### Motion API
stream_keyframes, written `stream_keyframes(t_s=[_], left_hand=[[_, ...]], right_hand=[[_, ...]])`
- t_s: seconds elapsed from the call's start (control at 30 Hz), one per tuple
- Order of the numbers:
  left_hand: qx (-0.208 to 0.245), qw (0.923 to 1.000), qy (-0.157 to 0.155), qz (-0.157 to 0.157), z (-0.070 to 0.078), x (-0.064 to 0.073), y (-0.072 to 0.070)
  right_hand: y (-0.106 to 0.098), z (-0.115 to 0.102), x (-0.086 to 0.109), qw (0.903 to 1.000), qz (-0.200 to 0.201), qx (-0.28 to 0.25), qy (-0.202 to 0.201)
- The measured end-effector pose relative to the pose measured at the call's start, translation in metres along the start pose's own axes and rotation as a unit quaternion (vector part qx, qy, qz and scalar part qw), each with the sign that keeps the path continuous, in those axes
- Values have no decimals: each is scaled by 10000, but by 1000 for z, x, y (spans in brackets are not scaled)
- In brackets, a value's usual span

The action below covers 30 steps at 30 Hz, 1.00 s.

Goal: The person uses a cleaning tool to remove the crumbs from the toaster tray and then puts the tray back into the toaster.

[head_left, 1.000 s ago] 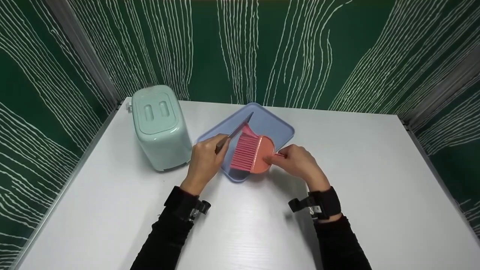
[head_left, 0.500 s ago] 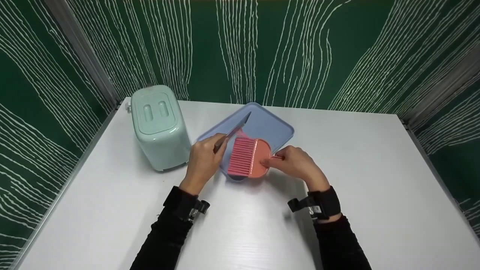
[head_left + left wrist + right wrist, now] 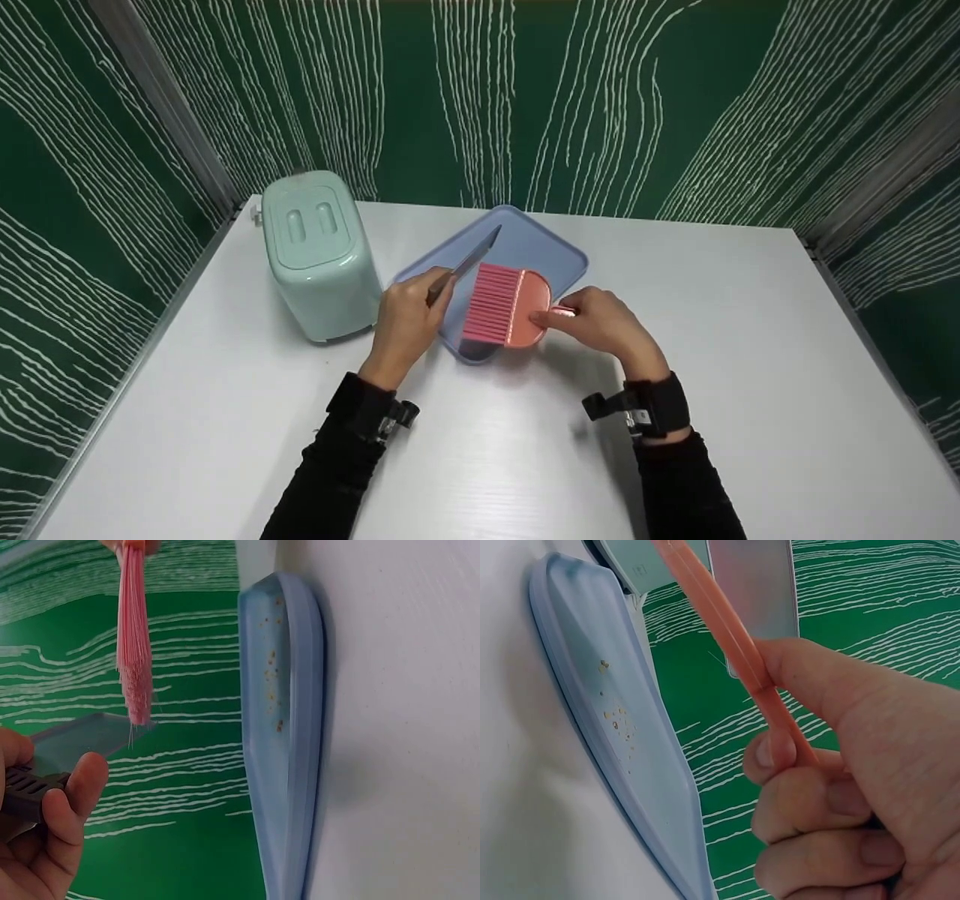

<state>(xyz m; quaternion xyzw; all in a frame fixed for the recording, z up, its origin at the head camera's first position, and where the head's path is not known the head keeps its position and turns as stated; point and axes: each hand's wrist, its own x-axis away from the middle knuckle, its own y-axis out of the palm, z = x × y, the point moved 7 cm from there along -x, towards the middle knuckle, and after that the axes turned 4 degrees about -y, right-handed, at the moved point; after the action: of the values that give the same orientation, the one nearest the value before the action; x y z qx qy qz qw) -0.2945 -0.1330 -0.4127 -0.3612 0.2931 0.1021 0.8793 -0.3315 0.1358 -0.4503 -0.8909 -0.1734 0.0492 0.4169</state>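
My left hand [image 3: 406, 315] grips the dark handle of a knife [image 3: 478, 253], whose broad blade stands out over the tray, pointing up and away. A brush with pink bristles [image 3: 491, 304] and an orange head [image 3: 531, 309] is pinched between thumb and fingers of my right hand [image 3: 604, 322]. In the left wrist view, the bristles [image 3: 133, 645] hang close by the knife blade [image 3: 79, 739]; whether they touch cannot be told. Below both lies a blue tray [image 3: 544, 240]. Small brown crumbs [image 3: 619, 724] are scattered on the tray, seen in both wrist views.
A mint-green toaster [image 3: 322, 262] stands on the white table [image 3: 720, 360], left of the tray and close to my left hand. Green walls [image 3: 409, 97] with white wavy lines enclose the table at the back and sides.
The brush moved slightly toward me and left, its bristles bending at the blade, then rose back to the right with the bristles straight. My left hand and the knife barely shifted.
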Motion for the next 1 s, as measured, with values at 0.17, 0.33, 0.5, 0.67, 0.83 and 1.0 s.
stream_keyframes(t_s=[0.17,0.33,0.5,0.67,0.83,1.0], left_hand=[[30,10000,1,15,-1,0,0],[81,9999,-66,26,-3,0,0],[123,9998,-124,18,-4,0,-1],[204,9997,-148,29,-4,-1,-2],[331,9992,-216,25,-6,-1,-3],[656,9971,-369,-76,-11,-1,-2]], right_hand=[[-4,2,0,9999,105,28,36],[-10,6,0,9996,255,74,90],[-16,10,1,9987,465,78,183],[-23,15,3,9972,650,6,360],[-29,21,5,9942,882,-118,596],[-34,29,6,9923,950,-141,779]])
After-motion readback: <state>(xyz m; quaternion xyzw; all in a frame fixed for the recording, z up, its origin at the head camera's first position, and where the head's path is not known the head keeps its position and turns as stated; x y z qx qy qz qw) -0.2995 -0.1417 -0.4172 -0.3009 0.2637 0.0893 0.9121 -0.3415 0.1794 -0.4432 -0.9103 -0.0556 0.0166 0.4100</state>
